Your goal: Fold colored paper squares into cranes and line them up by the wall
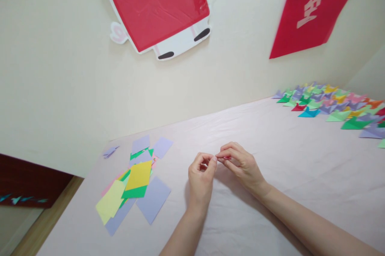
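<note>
From my distant seat I see the left hand [201,180] and right hand [242,166] pinching a small folded red paper [227,158] between their fingertips, over a softly creased pale cloth [270,140] whose far edge meets the wall [75,79]. The cloth stretches from loose flat sheets [138,176] near its left edge to rows of pointed folded-paper figures [337,116] at right, with the hands between; a red poster [331,15] on the wall bears pale lettering I can't read.

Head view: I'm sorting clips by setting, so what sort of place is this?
Probably an indoor craft corner, perhaps in a home: a cloth-covered surface against a wall, loose coloured paper sheets, and a cluster of origami figures.
</note>
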{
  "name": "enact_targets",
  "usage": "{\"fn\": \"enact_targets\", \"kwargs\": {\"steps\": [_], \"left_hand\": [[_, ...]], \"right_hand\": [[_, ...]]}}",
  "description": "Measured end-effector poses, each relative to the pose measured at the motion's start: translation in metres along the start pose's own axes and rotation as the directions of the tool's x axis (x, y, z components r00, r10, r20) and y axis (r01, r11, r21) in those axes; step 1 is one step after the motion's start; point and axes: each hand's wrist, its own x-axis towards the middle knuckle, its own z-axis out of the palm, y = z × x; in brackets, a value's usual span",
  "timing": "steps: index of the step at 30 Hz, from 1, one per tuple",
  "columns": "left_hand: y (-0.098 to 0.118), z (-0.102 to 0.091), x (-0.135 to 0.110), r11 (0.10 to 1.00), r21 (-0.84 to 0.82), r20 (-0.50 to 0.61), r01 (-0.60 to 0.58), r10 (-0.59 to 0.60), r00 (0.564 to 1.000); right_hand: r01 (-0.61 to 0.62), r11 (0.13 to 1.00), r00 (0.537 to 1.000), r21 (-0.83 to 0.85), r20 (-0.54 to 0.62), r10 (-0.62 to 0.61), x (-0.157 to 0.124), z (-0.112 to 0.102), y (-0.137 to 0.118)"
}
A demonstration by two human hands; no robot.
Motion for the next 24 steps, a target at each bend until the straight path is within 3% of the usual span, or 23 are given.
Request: {"fn": "enact_targets", "kwargs": {"steps": [6,14,24], "left_hand": [[0.005,-0.001,0.003,0.982,-0.08,0.022,0.172,-0.171,0.985],[0.011,-0.002,0.005,0.962,-0.132,0.029,0.238,-0.236,0.971],[0.013,-0.004,0.007,0.927,-0.168,0.096,0.335,-0.323,0.941]], "right_hand": [[0.045,0.996,0.999,-0.078,0.033,-0.042,0.002,-0.003,-0.001],[0.138,0.973,0.99,-0.185,0.018,-0.137,0.003,-0.005,0.002],[0.116,0.98,0.993,-0.159,0.044,-0.111,0.002,-0.004,0.001]]}}
